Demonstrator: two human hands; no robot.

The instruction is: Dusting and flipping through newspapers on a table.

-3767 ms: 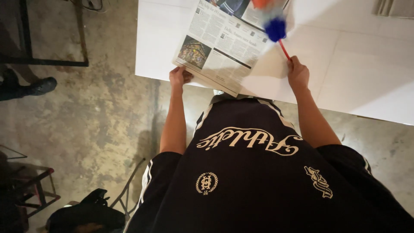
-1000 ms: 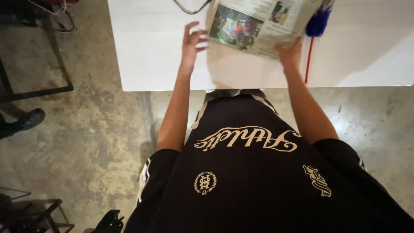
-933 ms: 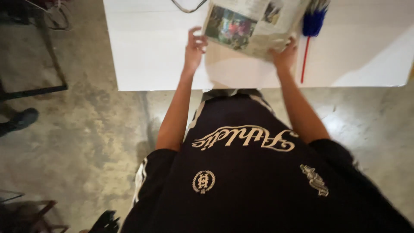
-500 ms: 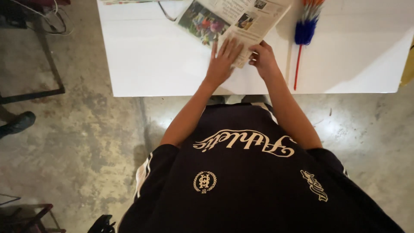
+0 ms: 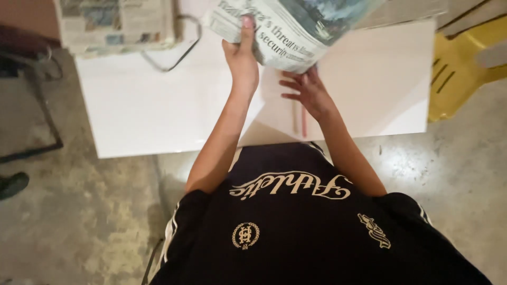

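Folded newspaper [image 5: 296, 29] lifted above the far middle of the white desk [image 5: 137, 113], tilted, grey print with a bluish photo on its upper face. Left hand [image 5: 241, 55] closed on its near left edge, thumb up over the paper. Right hand [image 5: 307, 91] under the paper's near edge, fingers spread and open, gripping nothing that can be seen; whether fingertips touch the paper, cannot tell.

Second stack of newspapers [image 5: 113, 24] at the far left corner of the desk, flat, with coloured picture blocks. Thin looped cable [image 5: 177, 55] just beside that stack, lying on the desk top. Red rod-like handle [image 5: 303, 119] on the desk below the right hand, partly hidden by it.

Yellow plastic chair [image 5: 465, 63] off the desk's right end. Rough grey concrete floor [image 5: 79, 221] all round. Dark metal frame [image 5: 37, 105] at the left, dark shoe [image 5: 13, 184] near it on the floor. Black shirt [image 5: 296, 232] with cream lettering filling the lower view.
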